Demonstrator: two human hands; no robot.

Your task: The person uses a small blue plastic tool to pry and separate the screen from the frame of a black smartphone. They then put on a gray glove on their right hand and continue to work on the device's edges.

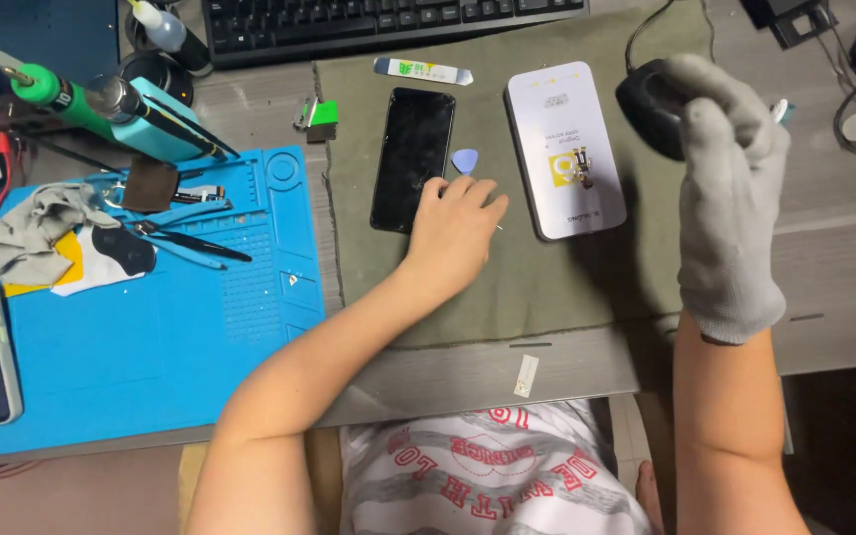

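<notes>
Olive-green cloth mat [507, 287] is spread on the desk, and the bare left hand [453, 230] rests on it with fingers curled loosely downward, holding nothing that can be seen; a thin pale sliver shows just past the knuckles, too small to identify. The black phone [411, 159] lies flat, screen up, touching or just beside the left fingertips on their thumb-ward side. A pale blue triangular pick [465, 160] lies just beyond the fingertips. The gloved right hand [730, 188], in a grey knit glove, is raised with fingers wrapped around a round black object [649, 104], apparently cabled; what it is cannot be told. Judged risks: the phone's glass looks scuffed or cracked, so pressure from the left fingers could spread damage; the pick could be nudged off the mat; the black object could slip in the knit glove onto the box below. Packaging: a white rounded rectangular box [565, 149] lies between the two hands, with a small yellow square label on its lid and small print at either end. Beyond the fingertips, a narrow white strip with a green patch [422, 70] lies near the keyboard [388, 22]. A small white sticker [526, 375] lies wrist-ward of the left hand, at the mat's edge.
</notes>
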